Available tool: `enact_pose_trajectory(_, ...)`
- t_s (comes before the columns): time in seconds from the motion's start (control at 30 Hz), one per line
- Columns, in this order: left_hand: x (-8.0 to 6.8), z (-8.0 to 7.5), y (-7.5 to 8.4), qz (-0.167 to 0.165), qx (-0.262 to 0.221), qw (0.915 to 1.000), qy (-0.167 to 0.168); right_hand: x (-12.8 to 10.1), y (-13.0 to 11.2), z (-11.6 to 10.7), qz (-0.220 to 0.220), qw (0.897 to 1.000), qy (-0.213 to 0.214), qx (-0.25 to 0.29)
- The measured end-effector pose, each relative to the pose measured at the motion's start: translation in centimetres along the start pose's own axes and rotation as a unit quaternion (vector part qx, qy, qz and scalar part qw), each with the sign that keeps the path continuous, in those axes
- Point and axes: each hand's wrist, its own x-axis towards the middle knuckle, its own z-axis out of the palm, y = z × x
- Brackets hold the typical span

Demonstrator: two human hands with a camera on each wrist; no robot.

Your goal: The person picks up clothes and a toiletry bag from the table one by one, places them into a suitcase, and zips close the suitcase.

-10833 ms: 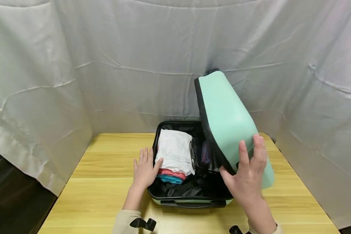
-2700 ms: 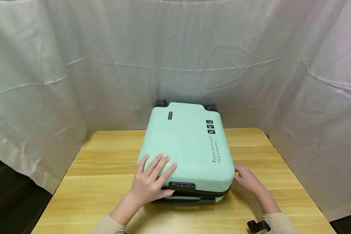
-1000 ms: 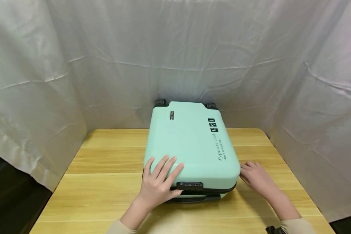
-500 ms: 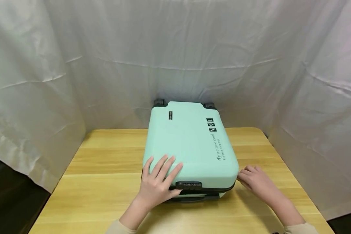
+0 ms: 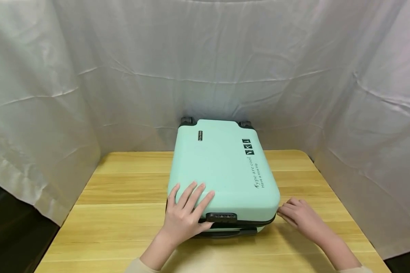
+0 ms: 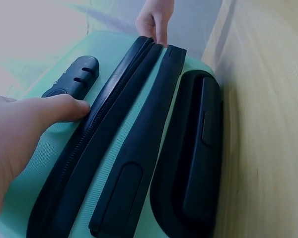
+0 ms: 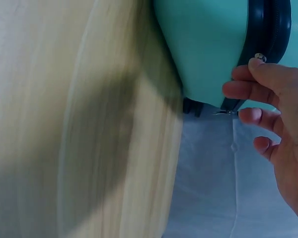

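A mint-green hard-shell suitcase (image 5: 222, 159) lies flat with its lid down and wheels at the far end. My left hand (image 5: 184, 218) rests spread over its near left corner, fingers straight on the lid. The left thumb lies at the black zipper band (image 6: 97, 119), beside the combination lock (image 5: 221, 217). At the right side near the front corner, my right hand (image 5: 302, 220) pinches a zipper pull (image 7: 260, 57) between thumb and forefinger, as the right wrist view shows. A second small metal piece (image 7: 223, 113) hangs farther along the zipper band. The suitcase's contents are hidden.
The wooden table (image 5: 123, 227) lies under the suitcase, with grey curtains (image 5: 218, 57) close around its back and sides. The wheels (image 5: 186, 120) stand near the back curtain. A carry handle (image 6: 193, 148) faces the front edge.
Earlier the suitcase stood open with folded clothes inside; its lid is now down. Over the last second my right hand has moved slightly nearer along the right side. The left hand stays in place.
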Motion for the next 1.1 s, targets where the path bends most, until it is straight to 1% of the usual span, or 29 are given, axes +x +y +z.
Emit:
enact_pose_trajectory(0.2,0.2,-0.1,-0.2,0.002,0.009,0.9999,0.006,-0.5,-0.6,-0.3,-0.009,0.999,-0.003,0.035)
enact_pose_trajectory(0.37,0.4,-0.1,-0.4,0.006,0.015,0.9998,0.01,-0.6,-0.9,-0.3,-0.006,0.999,-0.002,0.045)
enact_pose_trajectory(0.53,0.4,-0.3,-0.2,0.004,0.008,0.9999,-0.005,-1.0,-1.2,-0.3,-0.026,0.998,0.003,0.055)
enact_pose_trajectory(0.87,0.5,-0.7,-0.2,-0.005,-0.007,0.9989,-0.046,-1.5,-2.6,-0.3,-0.046,0.995,0.009,0.084)
enact_pose_trajectory(1.03,0.7,-0.8,-0.3,-0.006,-0.007,0.9987,-0.051,-1.1,-3.4,0.1,-0.063,0.994,0.016,0.087)
enact_pose_trajectory(1.1,0.7,-0.8,-0.3,-0.005,-0.005,0.9986,-0.053,-0.9,-3.9,0.3,-0.063,0.994,0.007,0.09)
